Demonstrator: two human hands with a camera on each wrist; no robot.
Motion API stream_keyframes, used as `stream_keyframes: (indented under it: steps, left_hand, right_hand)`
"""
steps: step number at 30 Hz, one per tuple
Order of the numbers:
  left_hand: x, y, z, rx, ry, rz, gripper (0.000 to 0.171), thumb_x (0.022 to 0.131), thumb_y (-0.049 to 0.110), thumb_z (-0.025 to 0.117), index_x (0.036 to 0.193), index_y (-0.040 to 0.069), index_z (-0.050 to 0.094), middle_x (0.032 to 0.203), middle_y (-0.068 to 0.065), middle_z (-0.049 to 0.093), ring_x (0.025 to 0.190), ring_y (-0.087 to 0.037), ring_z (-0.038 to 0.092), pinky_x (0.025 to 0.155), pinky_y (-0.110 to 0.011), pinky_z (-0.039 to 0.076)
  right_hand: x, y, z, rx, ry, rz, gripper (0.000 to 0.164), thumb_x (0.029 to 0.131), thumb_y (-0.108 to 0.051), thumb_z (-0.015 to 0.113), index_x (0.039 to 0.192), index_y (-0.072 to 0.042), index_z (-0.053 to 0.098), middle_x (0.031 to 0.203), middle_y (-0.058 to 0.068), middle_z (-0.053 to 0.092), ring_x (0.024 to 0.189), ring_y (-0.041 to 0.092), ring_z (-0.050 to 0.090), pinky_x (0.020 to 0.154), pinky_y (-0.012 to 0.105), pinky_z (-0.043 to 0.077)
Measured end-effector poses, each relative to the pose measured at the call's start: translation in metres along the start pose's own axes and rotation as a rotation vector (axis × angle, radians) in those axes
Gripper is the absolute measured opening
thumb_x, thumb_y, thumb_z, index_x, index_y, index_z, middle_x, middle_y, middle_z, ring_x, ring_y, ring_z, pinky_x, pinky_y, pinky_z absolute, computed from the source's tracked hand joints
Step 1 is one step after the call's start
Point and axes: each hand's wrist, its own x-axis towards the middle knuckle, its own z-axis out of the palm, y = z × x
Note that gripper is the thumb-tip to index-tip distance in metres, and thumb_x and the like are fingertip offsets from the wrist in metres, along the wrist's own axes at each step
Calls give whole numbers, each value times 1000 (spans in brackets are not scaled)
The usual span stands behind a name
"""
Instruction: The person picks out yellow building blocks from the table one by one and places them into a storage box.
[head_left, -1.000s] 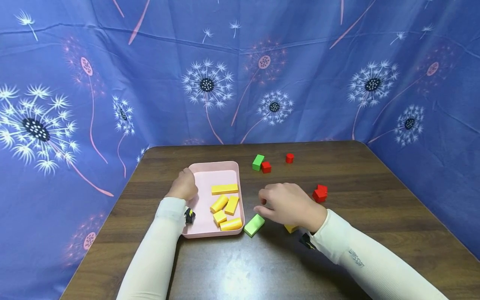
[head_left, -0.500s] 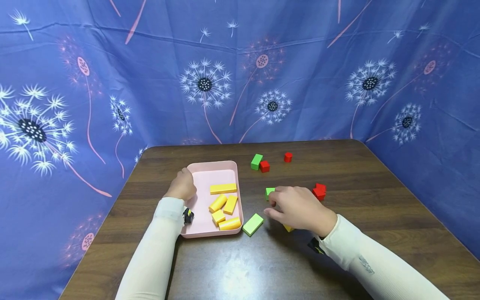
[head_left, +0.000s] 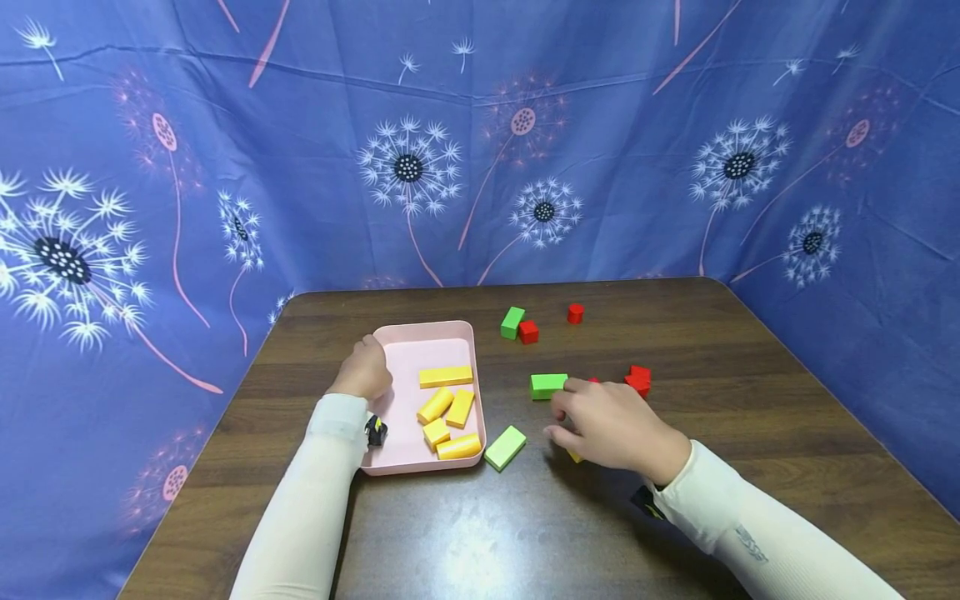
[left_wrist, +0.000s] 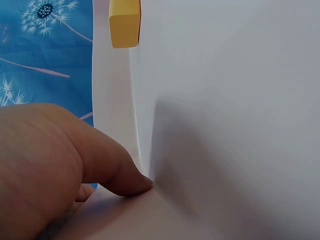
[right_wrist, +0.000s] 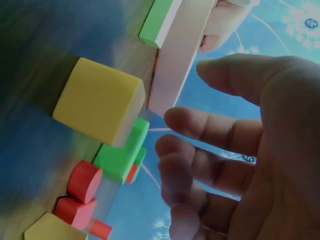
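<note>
My left hand [head_left: 363, 371] grips the left wall of a pink tray [head_left: 481, 417]; in the left wrist view its thumb [left_wrist: 117, 167] lies over the rim with the tip inside. Several yellow blocks [head_left: 437, 406] lie in the tray's right part. My right hand [head_left: 611, 423] hovers with bent, parted fingers and nothing between them. Below it a yellow block [right_wrist: 97, 102] stands on the table, mostly hidden in the head view but plain in the right wrist view. A green block [head_left: 548, 386] lies just beyond the fingers, and a red cylinder [right_wrist: 85, 182] is near it.
A light green block [head_left: 506, 448] lies beside the tray's front right corner. Farther back are another green block [head_left: 512, 323], a red cube [head_left: 528, 332] and a small red cylinder [head_left: 575, 313]. Red blocks [head_left: 638, 382] sit beyond the right hand. A blue dandelion-print cloth [head_left: 480, 167] hangs behind the table.
My right hand has moved to the right, away from the tray, and the green block that it hid now shows. My left hand stays on the tray wall.
</note>
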Motion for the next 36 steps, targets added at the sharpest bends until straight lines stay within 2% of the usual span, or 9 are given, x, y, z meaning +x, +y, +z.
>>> stream_keyframes:
  steps: [15,24,30,36]
  left_hand:
    - [0,0,0,1,5,2,56,82,6,57,124,-17,28,111,-31,45,89,-38,53,87,-53,48]
    - [-1,2,-2,6,1,6,57,81,6,57,124,-18,28,111,-32,44,90,-39,53,88,-53,47]
    - [-2,1,-1,-2,-7,-8,58,82,6,57,126,-17,26,111,-31,44,88,-37,53,89,-52,48]
    - [-1,0,-1,4,2,1,57,81,6,57,124,-18,27,110,-31,44,88,-38,54,87,-53,48]
  right_hand:
    - [-13,4,7,14,-49,-10,24,76,-47,70,75,-26,58,70,-14,41,47,5,37,35,26,33]
    - [-16,6,12,62,-97,-29,23,71,-36,77,79,-23,60,74,-12,44,57,5,42,43,23,40]
    - [-17,8,16,86,-84,-60,23,68,-29,80,79,-20,61,74,-11,45,61,5,42,49,22,45]
    - [-18,7,20,109,-64,-75,25,67,-28,82,75,-19,60,71,-11,44,63,6,41,50,21,44]
